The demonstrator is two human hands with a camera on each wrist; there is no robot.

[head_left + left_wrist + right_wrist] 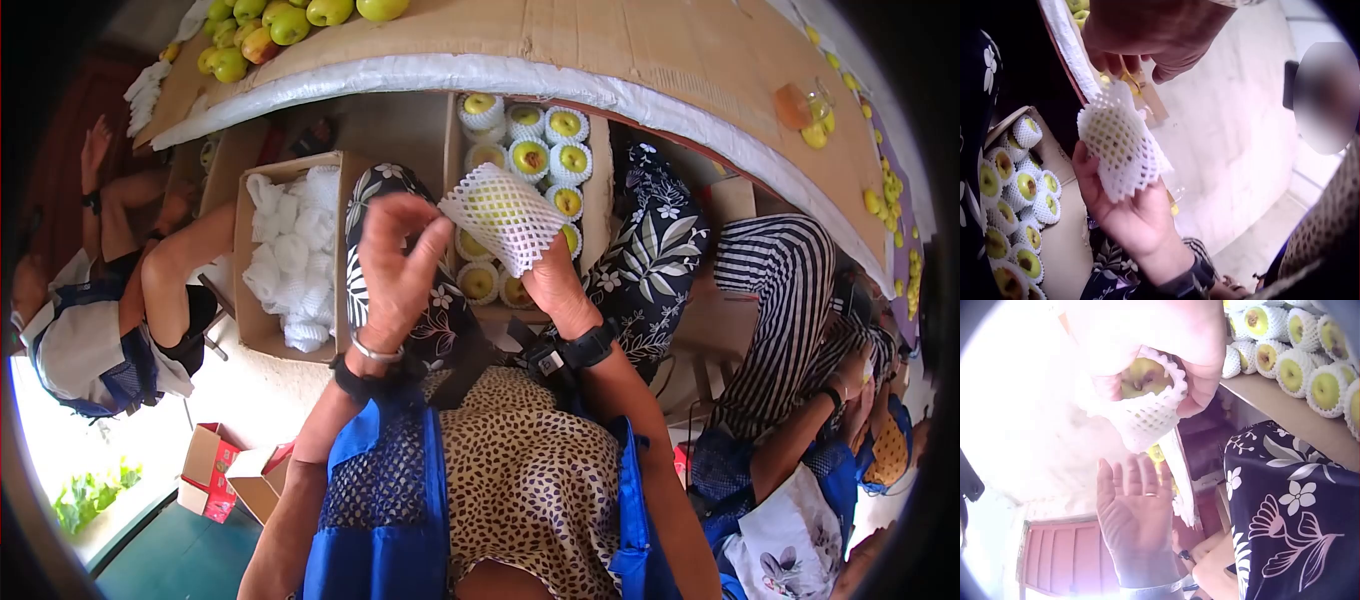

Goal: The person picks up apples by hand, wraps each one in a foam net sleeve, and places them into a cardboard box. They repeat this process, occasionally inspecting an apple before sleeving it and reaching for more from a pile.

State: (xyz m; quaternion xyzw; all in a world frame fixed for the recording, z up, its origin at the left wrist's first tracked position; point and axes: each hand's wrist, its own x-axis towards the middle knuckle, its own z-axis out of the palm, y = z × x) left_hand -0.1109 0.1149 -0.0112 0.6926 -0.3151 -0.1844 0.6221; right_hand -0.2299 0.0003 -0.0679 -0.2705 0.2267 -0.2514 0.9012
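My right hand holds a green apple inside a white foam net, fingers and thumb wrapped round it. The net's loose end flares past the fruit toward my left hand. That left hand is raised just beside the net's end, fingers spread and nothing in its grasp; the right wrist view shows its palm. Beneath the hands, between my knees, stands a carton of netted apples, set in rows with their ends facing up.
Left of my knee, a carton is full of white foam nets. Ahead, the cardboard-covered table bears loose apples and a clear container. People sit at left and right. Red boxes lie behind at left.
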